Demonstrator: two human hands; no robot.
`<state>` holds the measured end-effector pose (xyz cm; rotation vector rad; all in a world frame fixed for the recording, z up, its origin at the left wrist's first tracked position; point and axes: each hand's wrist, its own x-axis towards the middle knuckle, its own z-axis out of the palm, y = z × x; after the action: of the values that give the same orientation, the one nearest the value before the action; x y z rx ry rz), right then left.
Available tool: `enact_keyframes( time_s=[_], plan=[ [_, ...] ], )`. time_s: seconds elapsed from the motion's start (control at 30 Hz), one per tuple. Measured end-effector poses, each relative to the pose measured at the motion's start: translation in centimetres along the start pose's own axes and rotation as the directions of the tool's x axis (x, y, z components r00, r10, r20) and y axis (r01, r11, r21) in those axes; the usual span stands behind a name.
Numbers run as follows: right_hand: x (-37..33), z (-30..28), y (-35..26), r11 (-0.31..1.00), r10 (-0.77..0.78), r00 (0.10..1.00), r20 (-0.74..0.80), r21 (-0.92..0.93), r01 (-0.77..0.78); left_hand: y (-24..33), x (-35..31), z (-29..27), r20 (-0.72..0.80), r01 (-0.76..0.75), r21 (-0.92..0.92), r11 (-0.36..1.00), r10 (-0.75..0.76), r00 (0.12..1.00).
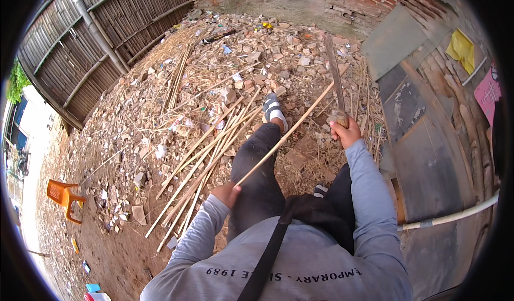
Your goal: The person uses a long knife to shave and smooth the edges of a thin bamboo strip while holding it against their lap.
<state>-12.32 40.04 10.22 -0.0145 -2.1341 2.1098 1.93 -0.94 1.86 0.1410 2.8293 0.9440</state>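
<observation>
Head view: I am looking down at two hands, which I am holding well apart.
Left hand (227,195): one, clamping its fingers around the near end of one strip (289,130), near my left thigh.
Right hand (348,132): one, gripping the handle of one knife (332,60); its long blade is pointing away from me.
Strip: one in hand, running slantwise from my left hand up to the right; near its far end it is crossing the blade in my sight, and I cannot tell whether the two are touching.
Pile (201,164): one, lying left of my left leg (256,156); more than five strips are overlapping, too tangled for an exact count.
Bundle (174,84): one, lying farther off on the rubble (214,76).
Shoes: two; the forward shoe (274,109) is showing stripes, the rear shoe (320,190) is only peeping out.
Chair (65,199): one, orange, standing far to my left.
Fence (107,28): one, rising at the upper left.
Wall (300,6): one, partly brick, closing the back.
Right side: one yellow sheet (460,51), one pink sheet (487,95) and one pale pipe (455,215) are showing.
</observation>
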Motion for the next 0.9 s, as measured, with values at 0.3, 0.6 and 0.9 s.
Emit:
enact_keyframes(
  time_s=[0.3, 0.6, 0.9],
  plan=[
    [-2.1, -0.4, -1.4, 0.990, 0.009, 1.000, 0.011, 0.141, -0.010, 3.4, -1.6, 0.1, 0.013, -0.166, 0.115, 0.979, 0.166, 0.986],
    [-1.4, -3.0, 0.1, 0.958, 0.012, 0.999, -0.038, 0.288, 0.000, 5.6, -0.3, -0.7, 0.102, -0.109, 0.270, 0.957, 0.084, 0.991],
    [-0.6, -4.5, 1.4, 0.938, 0.045, 0.996, -0.071, 0.345, -0.018, 6.8, 3.7, -2.5, 0.338, -0.149, 0.415, 0.898, 0.000, 0.941]
  ],
)
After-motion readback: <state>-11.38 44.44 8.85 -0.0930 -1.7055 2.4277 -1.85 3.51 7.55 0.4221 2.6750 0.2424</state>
